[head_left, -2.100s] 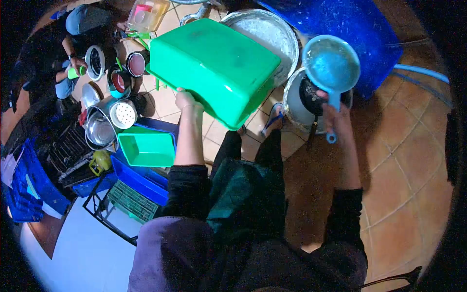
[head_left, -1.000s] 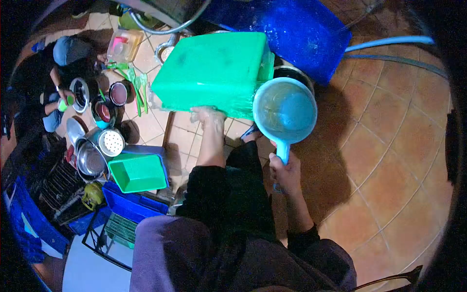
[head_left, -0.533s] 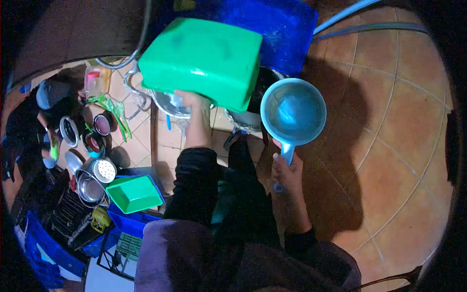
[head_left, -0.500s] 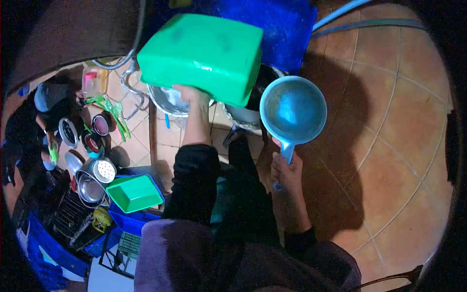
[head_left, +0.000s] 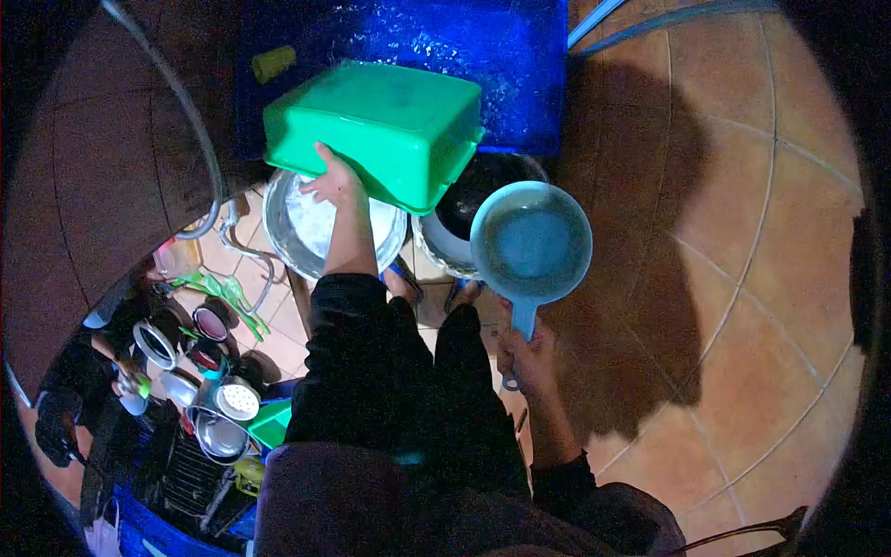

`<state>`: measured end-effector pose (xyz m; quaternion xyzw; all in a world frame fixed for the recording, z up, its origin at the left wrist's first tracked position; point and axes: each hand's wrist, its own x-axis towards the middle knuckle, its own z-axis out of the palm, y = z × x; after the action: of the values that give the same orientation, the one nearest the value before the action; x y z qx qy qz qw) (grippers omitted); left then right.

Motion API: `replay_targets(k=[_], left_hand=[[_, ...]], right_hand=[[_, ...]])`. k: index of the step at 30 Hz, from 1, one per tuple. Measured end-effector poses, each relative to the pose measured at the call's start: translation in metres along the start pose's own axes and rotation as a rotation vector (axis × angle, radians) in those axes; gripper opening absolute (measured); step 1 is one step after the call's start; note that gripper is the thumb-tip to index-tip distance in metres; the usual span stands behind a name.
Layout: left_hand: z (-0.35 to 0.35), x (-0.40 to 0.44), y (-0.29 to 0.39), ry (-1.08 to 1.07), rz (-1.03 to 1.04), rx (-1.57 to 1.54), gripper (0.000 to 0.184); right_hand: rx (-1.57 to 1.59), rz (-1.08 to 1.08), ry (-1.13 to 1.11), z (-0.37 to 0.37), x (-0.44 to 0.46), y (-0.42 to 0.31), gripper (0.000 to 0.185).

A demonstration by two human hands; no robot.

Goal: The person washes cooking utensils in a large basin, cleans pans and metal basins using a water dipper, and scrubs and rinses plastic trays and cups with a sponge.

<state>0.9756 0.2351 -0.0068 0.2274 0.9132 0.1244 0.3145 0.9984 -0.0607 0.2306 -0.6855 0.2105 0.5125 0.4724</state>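
My left hand (head_left: 336, 181) holds a green rectangular plastic tub (head_left: 371, 102) by its near rim. The tub is tipped bottom up, and some fingers spread below its edge. My right hand (head_left: 529, 357) is closed around the handle of a light blue dipper (head_left: 532, 237), its bowl facing up. Beneath the tub stands a metal basin (head_left: 283, 232) of whitish, sudsy liquid. Beside it, a second vessel (head_left: 436, 246) holds a dark round pan (head_left: 475, 190), partly hidden by the tub and dipper. Behind them is a large blue tub (head_left: 529, 102) with water in it.
A yellowish object (head_left: 274, 63) lies in the blue tub. A grey hose (head_left: 200, 139) runs down the left. Several pots, lids and a steamer insert (head_left: 238, 399) stand lower left, near another person's hand (head_left: 128, 379) with something green. Green utensils (head_left: 227, 295) lie on the tiles.
The view has shifted, showing more of the blue tub and metal basin. The green tub has turned slightly, baring my left fingers. The dipper sits a little lower and further left.
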Motion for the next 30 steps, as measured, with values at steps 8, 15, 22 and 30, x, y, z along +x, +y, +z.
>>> replay_targets(k=[8,15,22,30], left_hand=[[0.008,0.032,0.099,-0.337,1.613,0.689,0.082],[0.100,0.033,0.141,-0.922,1.605,1.372,0.073],[0.065,-0.092,0.052,-0.429,1.476,1.413,0.108],[0.116,-0.129,0.020,-0.662,1.868,1.236,0.078]], right_hand=[[-0.023,0.046,0.013,0.008,0.021,0.014,0.019],[0.018,0.023,0.035,0.016,0.034,0.020,0.025],[0.007,0.054,0.097,0.025,0.039,0.006,0.012],[0.062,0.042,0.103,0.024,0.051,0.012,0.021]])
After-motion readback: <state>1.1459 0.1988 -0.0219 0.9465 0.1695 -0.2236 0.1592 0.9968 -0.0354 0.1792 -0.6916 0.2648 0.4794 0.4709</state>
